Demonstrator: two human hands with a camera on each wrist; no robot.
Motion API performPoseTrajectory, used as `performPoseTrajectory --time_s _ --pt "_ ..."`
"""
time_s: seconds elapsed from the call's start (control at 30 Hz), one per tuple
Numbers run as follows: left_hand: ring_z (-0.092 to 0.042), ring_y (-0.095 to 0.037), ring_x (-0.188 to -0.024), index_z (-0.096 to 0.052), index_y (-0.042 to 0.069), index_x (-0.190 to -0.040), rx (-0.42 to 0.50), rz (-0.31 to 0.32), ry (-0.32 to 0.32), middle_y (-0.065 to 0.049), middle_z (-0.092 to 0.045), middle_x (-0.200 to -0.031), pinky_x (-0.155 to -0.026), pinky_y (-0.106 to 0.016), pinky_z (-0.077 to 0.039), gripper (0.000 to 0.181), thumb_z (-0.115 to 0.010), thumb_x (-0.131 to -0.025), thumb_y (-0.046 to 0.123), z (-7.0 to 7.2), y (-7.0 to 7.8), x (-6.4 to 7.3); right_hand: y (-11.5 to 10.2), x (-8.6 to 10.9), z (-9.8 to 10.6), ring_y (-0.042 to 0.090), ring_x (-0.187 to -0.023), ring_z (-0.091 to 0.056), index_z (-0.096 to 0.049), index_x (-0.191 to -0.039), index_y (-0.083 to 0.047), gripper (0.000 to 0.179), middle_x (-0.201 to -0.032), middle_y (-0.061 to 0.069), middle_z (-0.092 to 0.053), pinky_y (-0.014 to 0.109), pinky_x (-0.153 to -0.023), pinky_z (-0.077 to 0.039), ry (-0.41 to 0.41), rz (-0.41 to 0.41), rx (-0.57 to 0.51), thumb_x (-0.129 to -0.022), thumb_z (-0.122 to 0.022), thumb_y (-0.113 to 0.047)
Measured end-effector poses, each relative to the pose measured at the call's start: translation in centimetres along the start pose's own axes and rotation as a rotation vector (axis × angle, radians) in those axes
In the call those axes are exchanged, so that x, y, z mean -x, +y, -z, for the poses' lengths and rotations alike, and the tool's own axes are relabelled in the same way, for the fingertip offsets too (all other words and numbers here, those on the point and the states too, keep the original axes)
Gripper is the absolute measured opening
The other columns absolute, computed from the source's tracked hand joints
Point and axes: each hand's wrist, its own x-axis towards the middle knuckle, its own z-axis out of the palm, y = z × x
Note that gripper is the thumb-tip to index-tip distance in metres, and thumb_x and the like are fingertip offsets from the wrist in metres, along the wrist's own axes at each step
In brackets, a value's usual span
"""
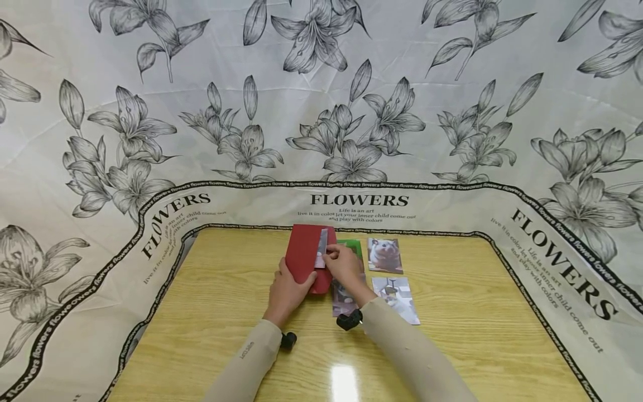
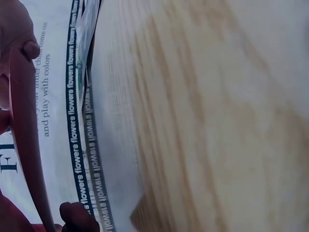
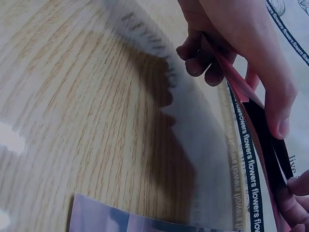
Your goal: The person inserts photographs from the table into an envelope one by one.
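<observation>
**Flowered Screens Round a Table (image 1: 201, 307), Room Unclear**

This looks like a small screened-off workspace; whether it sits in a home, an office or a studio cannot be told. Creased pale cloth (image 1: 261, 61) printed with dark lilies (image 1: 315, 47) rises beyond the table's far edge and runs along its left and right edges, hiding the room behind. Big FLOWERS lettering (image 1: 359, 200) repeats on all three sides. The yellow wood-grain top is glossy, with a bright glare (image 1: 344, 382) toward the near edge.
</observation>
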Motion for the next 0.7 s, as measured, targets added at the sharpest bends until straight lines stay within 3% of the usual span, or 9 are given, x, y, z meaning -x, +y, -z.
performPoseTrajectory --time_s 0.33,0.53,0.7 --pt "-0.067 -0.042 -0.105 -0.023 -0.002 -0.165 0.067 0.008 -0.035 -0.031 -0.057 -0.13 -0.089 -0.058 -0.056 0.111 -0.076 -0.093 0.063 -0.1 0.19 0.34 -0.27 0.09 -0.62 0.02 -0.088 -0.072 -0.075 -0.134 -0.01 0.034 -0.1 0.002 -0.078 0.043 -0.081 -0.058 -0.021 0.004 -0.027 -0.103 -0.075 -0.024" --pt "-0.067 -0.042 -0.104 -0.023 -0.002 -0.164 0.072 0.018 -0.034 -0.031 -0.057 -0.129 -0.089 -0.057 -0.056 0.112 -0.077 -0.092 0.064 -0.13 -0.07 0.14 -0.15 0.03 -0.71 0.02 -0.093 -0.072 -0.076 -0.132 -0.009 0.031 -0.104 0.004 -0.077 0.041 -0.081 -0.058 -0.02 0.005 -0.075 -0.104 -0.073 -0.022" --pt "-0.067 -0.042 -0.107 -0.024 -0.002 -0.164 0.08 0.035 -0.023 -0.031 -0.058 -0.131 -0.091 -0.058 -0.055 0.112 -0.078 -0.091 0.063 -0.08 -0.44 -0.22 0.35 0.12 -0.34 0.02 -0.09 -0.069 -0.079 -0.125 -0.009 0.024 -0.105 0.005 -0.076 0.038 -0.076 -0.056 0.033 0.06 -0.126 -0.104 -0.072 -0.018"
